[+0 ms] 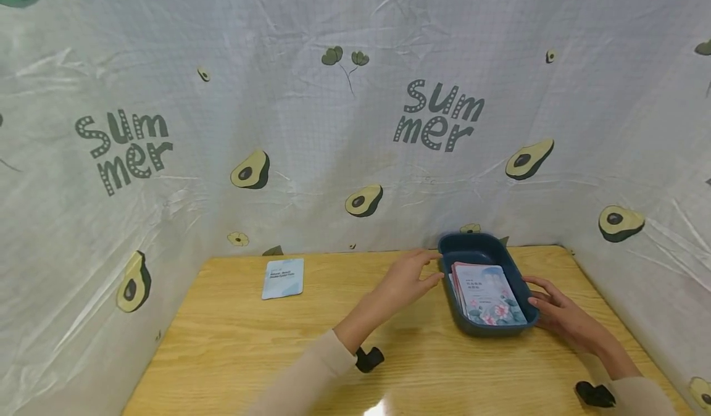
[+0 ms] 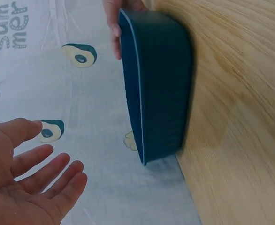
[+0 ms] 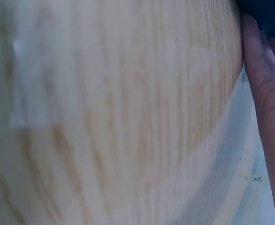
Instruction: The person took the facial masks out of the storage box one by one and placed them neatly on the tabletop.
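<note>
A dark blue plastic bin (image 1: pixel 472 243) stands on the right part of the table with several flat packets inside. The top packet (image 1: pixel 486 295) is pale with pink flowers and green leaves; pink edges show beneath it. By the bin's left rim is my left hand (image 1: pixel 397 283), palm towards it and fingers spread. The left wrist view shows a gap between this hand (image 2: pixel 39 180) and the bin (image 2: pixel 165 84). My right hand (image 1: pixel 566 317) touches the bin's right side with extended fingers (image 3: pixel 255 47). Neither hand holds a packet.
A pale blue packet with printed text (image 1: pixel 283 278) lies by itself on the left of the wooden table (image 1: pixel 233 342). A white sheet (image 1: pixel 311 126) printed with avocados encloses the table's back and sides. Black straps (image 1: pixel 369 359) are at both wrists.
</note>
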`<act>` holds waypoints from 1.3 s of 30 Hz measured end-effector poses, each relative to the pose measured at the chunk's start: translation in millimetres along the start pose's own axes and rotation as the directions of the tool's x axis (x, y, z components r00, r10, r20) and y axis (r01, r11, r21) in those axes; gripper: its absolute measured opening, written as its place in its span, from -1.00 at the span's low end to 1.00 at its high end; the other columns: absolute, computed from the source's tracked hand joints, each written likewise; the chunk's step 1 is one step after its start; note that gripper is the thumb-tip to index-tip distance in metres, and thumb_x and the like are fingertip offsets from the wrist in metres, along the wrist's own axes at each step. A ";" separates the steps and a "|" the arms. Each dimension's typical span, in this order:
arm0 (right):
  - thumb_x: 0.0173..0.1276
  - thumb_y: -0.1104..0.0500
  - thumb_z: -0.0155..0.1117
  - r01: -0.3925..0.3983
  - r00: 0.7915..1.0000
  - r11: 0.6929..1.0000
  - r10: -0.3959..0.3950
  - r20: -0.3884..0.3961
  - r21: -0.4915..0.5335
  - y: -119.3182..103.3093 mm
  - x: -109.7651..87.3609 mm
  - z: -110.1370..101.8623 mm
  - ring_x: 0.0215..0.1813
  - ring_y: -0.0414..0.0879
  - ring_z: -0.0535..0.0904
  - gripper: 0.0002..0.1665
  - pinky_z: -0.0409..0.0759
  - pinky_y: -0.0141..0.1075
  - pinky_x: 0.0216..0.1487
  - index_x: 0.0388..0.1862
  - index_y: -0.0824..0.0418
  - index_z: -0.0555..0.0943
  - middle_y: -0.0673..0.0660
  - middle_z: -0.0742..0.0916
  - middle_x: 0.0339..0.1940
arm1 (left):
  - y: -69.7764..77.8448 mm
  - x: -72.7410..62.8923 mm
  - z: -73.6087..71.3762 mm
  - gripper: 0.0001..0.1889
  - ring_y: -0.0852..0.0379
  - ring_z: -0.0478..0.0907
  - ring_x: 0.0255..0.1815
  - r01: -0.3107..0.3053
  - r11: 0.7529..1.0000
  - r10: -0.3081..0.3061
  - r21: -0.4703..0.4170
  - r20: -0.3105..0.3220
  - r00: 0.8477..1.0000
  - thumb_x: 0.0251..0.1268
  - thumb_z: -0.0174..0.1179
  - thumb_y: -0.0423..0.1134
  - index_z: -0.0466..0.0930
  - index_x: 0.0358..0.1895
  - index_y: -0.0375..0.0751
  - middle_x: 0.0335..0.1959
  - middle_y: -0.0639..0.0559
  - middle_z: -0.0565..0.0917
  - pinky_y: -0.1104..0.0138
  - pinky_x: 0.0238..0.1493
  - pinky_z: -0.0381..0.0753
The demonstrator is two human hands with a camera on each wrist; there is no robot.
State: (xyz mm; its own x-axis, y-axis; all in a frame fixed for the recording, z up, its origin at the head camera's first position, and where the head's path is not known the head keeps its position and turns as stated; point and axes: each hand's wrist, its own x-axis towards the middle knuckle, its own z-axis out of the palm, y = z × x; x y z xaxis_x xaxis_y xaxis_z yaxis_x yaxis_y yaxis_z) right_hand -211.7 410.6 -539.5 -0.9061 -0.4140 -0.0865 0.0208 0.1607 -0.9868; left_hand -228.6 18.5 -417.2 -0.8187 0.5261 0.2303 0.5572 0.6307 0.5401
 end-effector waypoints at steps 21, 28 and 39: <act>0.73 0.19 -0.20 -0.010 0.998 0.999 0.008 0.055 0.047 1.0 3.1 -3.4 0.25 -0.35 0.55 -0.33 0.61 -0.31 0.14 0.68 0.08 -0.14 -0.24 0.49 0.30 | 25.5 51.0 67.3 -0.47 -0.06 0.64 0.14 0.315 0.707 -0.428 -0.633 -0.028 0.903 0.30 0.40 -0.29 0.52 0.33 -0.12 0.18 -0.11 0.65 0.23 0.01 0.66; 0.73 0.24 -0.24 0.022 0.996 0.997 -0.028 0.085 0.072 -1.4 0.4 -6.0 0.24 -0.29 0.58 -0.34 0.61 -0.31 0.15 0.68 0.07 -0.13 -0.23 0.55 0.30 | 61.4 59.1 86.4 -0.36 -0.10 0.53 0.24 0.426 0.607 -0.527 -0.671 0.062 0.848 0.18 0.50 -0.26 0.50 0.35 0.01 0.35 -0.06 0.50 0.06 0.12 0.62; 0.73 0.11 -0.17 -0.070 0.997 0.996 0.072 0.035 -0.053 -1.0 0.8 -3.5 0.20 -0.44 0.52 -0.30 0.61 -0.32 0.12 0.69 0.01 -0.16 -0.32 0.42 0.25 | 68.5 62.3 106.7 -0.02 -0.15 0.03 0.62 0.513 0.617 -0.530 -0.597 0.167 0.831 -0.02 0.63 -0.21 0.31 0.51 0.33 0.59 -0.07 0.21 -0.13 0.38 0.38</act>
State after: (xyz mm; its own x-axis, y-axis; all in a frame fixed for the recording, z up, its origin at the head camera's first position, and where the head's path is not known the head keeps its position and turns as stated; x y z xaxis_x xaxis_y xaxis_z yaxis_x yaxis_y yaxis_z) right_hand -214.0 413.3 -538.1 -0.8870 -0.4324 -0.1620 0.0618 0.2365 -0.9697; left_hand -226.6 155.4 -452.2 -0.9528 0.1983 -0.2300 -0.1593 0.3185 0.9345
